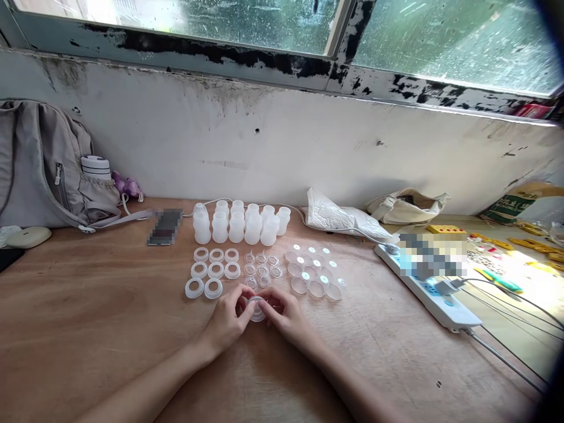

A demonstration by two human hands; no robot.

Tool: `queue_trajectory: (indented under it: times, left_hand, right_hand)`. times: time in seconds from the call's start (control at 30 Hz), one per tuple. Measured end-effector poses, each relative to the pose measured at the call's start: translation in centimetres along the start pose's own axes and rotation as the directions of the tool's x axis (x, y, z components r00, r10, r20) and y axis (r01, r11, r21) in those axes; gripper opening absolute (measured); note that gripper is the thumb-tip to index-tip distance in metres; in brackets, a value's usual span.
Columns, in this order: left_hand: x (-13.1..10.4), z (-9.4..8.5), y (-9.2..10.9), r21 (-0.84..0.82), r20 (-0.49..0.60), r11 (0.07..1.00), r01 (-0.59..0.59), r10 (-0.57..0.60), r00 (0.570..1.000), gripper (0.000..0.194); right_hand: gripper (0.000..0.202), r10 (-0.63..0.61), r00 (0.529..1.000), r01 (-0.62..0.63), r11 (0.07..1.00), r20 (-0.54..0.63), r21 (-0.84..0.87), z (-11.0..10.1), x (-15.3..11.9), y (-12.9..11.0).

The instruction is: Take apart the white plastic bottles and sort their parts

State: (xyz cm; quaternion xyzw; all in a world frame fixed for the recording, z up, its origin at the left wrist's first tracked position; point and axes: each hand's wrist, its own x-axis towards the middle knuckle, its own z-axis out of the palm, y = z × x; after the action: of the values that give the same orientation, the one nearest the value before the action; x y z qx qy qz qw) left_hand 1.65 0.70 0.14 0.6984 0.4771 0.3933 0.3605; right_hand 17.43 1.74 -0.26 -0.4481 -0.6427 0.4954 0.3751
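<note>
My left hand [229,317] and my right hand [284,314] meet at the middle of the table, their fingers closed on a small translucent ring-shaped part [257,314] between them. Just beyond lie small clear ringed pieces [262,271] in rows. White collar rings [215,270] are laid out to their left. On the right are several clear round caps [316,288], some with white dots. Behind the rings, several frosted white bottles [237,228] stand upright in a group.
A white power strip [427,291] with plugs and cables lies at the right. A phone [165,228] and a grey backpack [44,164] are at the left. Along the wall are a white package [343,217] and a cream pouch [408,207].
</note>
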Motion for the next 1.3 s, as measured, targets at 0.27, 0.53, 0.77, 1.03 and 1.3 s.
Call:
queue_trajectory:
  times: [0.27,0.53,0.77,1.03,1.3]
  left_hand:
    - [-0.1,0.2,-0.3,-0.023,-0.067,0.999,-0.044,0.042,0.997,0.019]
    - [-0.3,0.1,0.0,0.022,-0.047,0.996,-0.089,0.090,0.995,0.016]
    - [-0.4,0.7,-0.1,0.074,-0.049,0.994,-0.083,0.087,0.995,0.011]
    - [-0.2,0.8,0.0,-0.184,-0.051,0.977,0.111,-0.123,0.991,0.004]
    - [0.0,0.8,0.0,-0.169,-0.053,0.982,0.089,-0.099,0.994,0.010]
  right_hand:
    - [0.025,-0.003,1.000,0.004,0.999,0.021,-0.033,0.2,-0.3,0.4]
    - [0.014,-0.097,0.995,0.097,0.988,0.014,-0.120,0.5,-0.5,0.1]
    - [0.005,-0.173,0.983,0.149,0.948,-0.063,-0.283,0.8,-0.5,0.2]
    - [0.008,-0.238,0.966,0.194,0.927,-0.103,-0.321,1.4,-0.8,-0.1]
    - [0.018,-0.213,0.969,0.172,0.948,-0.129,-0.268,0.8,-0.5,-0.4]
